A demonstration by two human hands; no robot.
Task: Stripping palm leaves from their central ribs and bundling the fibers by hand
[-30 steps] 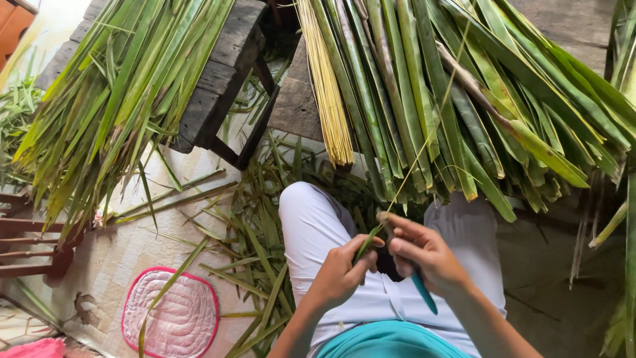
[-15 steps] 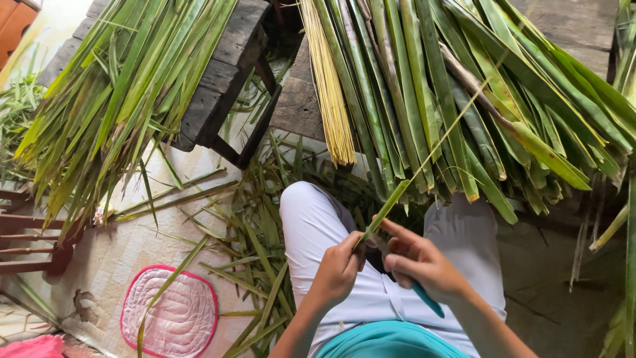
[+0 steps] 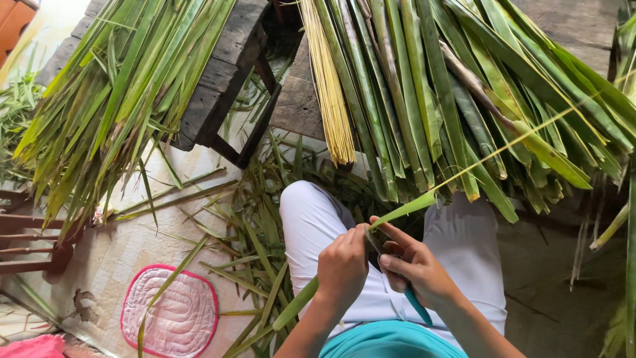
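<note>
Taking the white-trousered lap point(image 3: 318, 219) as the landmark: far to its left, green fronds point(image 3: 112, 86) lie heaped on a dark wooden table point(image 3: 222, 73), tips hanging over the edge. Below that, left of the lap, a pink-edged mat point(image 3: 169, 311) lies on the floor among loose leaf strips point(image 3: 252, 245). No container shows anywhere; the leaves lie in open heaps.

Over the lap, the left hand point(image 3: 342, 268) is clenched around a green leaf point(image 3: 404, 209); the leaf's lower end pokes out below the fist towards the left, its upper end slants up and right as a thin yellow midrib. Touching it from the right, the right hand point(image 3: 414, 268) has its grip closed on a knife with a teal handle point(image 3: 417, 305), the blade hidden between the hands.

Above the lap, a bundle of yellow ribs point(image 3: 328, 86) lies on a second table point(image 3: 298, 106), and to its right a large pile of fronds point(image 3: 490, 99).

Against the earlier frame, the leaf has slid down through the left fist, so a green tail now shows below it, and its upper end leans flatter towards the right.
</note>
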